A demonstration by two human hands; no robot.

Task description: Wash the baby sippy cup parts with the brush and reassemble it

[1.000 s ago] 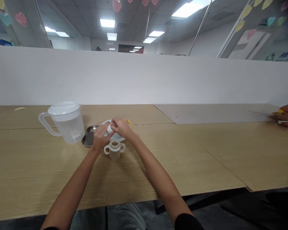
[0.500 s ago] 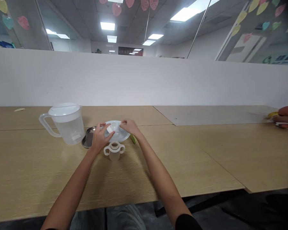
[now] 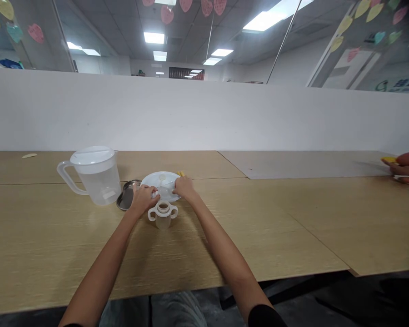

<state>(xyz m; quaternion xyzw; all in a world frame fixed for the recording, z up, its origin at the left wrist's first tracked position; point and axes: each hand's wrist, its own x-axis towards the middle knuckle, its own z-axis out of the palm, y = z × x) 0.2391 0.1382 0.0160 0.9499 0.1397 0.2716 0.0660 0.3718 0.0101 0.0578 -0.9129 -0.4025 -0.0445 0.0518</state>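
Observation:
My left hand [image 3: 144, 198] is closed around a small white box [image 3: 155, 194], mostly covered by the fingers, over the left front edge of a white plate [image 3: 150, 178]. At the plate's right edge, my right hand [image 3: 184, 187] is closed in a pinch. A faint thin line, perhaps a thread, runs between the two hands; what the right fingers hold is too small to make out. Just in front of the plate stands an upright, two-handled cup [image 3: 163, 220] with an open top. Some yellow thing [image 3: 180, 173] shows behind my right hand.
A lidded clear pitcher [image 3: 98, 179] stands to the left, with a shallow metal dish [image 3: 125, 198] between it and my left hand. A white partition [image 3: 204, 113] runs behind the table. At the far right, another person's hand [image 3: 400, 170] holds something red and yellow.
Both hands have come down and toward me, the left turning over the white box. The green thing by my right hand is now hidden, and a yellow thing shows behind it.

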